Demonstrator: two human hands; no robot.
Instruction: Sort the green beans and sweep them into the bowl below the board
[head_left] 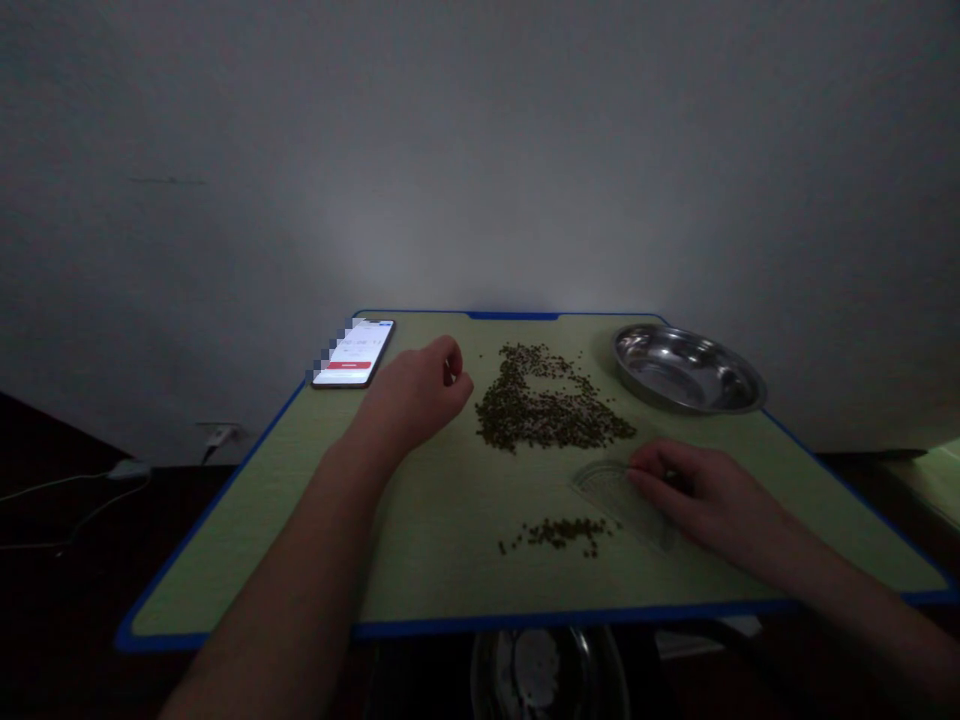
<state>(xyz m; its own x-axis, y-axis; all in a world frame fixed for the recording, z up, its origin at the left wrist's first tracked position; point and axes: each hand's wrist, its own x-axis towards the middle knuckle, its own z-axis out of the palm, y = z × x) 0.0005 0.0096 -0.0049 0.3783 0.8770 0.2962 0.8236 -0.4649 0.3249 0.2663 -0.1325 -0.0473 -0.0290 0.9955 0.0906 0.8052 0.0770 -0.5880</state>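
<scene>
My right hand [694, 485] pinches the edge of a clear plastic protractor [615, 490], which is tilted low over the table. To its left lies a small strip of greenish-brown beans [566, 532], apart from the larger spread of small beans [551, 415] farther back. My left hand [420, 390] is closed, fingers curled, at the left side of the big spread. Its palm side is hidden, so anything inside cannot be made out. A little gap shows between its thumb and forefinger.
A steel bowl [686, 370] stands at the table's back right. The lit phone [352, 353] lies at the back left. Another metal bowl [551, 670] sits below the front edge of the blue-rimmed table [450, 590]. A wall [495, 180] rises behind.
</scene>
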